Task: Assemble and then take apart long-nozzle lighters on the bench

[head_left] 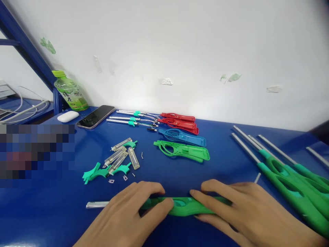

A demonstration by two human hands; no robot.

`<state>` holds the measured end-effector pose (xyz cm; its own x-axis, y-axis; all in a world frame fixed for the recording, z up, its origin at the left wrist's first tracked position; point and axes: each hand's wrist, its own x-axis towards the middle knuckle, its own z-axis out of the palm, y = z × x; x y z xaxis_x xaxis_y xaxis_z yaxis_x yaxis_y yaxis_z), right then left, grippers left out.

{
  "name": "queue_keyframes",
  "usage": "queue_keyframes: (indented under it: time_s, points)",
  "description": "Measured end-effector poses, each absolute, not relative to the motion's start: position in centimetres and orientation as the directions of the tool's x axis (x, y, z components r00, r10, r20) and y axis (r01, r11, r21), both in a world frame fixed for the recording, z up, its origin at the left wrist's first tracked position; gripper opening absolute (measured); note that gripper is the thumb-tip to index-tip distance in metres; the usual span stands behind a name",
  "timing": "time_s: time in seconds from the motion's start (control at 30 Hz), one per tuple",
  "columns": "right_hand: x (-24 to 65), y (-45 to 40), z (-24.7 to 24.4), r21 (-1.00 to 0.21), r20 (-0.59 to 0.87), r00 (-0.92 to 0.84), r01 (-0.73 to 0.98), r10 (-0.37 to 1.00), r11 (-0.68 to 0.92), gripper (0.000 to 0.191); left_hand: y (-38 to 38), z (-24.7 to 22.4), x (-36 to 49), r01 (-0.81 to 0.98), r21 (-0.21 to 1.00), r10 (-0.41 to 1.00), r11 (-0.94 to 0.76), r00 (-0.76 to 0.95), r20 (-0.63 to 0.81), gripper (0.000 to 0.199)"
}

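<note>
A green long-nosed lighter (187,206) lies across the near part of the blue table, its silver tube pointing left. My left hand (131,212) is closed around its front half, thumb by the trigger opening. Around the handle end my right hand (231,209) is closed, fingers on top and below. Beyond the hands rest a green handle shell (183,151), a blue one (182,137) and red ones (180,125). Clear fuel tanks (134,158) and teal triggers (122,169) lie in a loose group to the left, with tiny metal parts among them.
Several green lighters (285,185) lie on the right. Metal tubes with wires (123,120) sit at the back, near a phone (96,116), a white case (68,116) and a green-capped bottle (70,91). A white wall (195,44) rises behind the table (61,209).
</note>
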<state>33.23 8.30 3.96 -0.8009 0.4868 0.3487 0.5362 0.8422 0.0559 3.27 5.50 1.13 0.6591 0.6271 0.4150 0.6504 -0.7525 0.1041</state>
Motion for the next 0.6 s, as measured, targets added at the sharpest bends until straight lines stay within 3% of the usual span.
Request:
queue_keyframes:
  time_s: [0.17,0.4,0.6]
  points:
    - [33.2,8.1,3.8,0.083,0.325,-0.816,0.528,0.477,0.845,0.056,5.4,1.8,3.8,0.654,0.116,0.639,-0.747,0.66,0.396,0.036]
    - [33.7,7.8,3.4,0.039,0.289,-0.805,0.551,0.518,0.834,0.046,5.0,2.3,5.3,0.704,0.01,0.643,-0.71,0.643,0.417,0.042]
    - [34.1,6.5,1.6,0.067,0.275,-0.691,0.708,0.669,0.703,0.052,5.1,2.0,5.3,0.723,-0.052,0.633,-0.689,0.635,0.444,0.038]
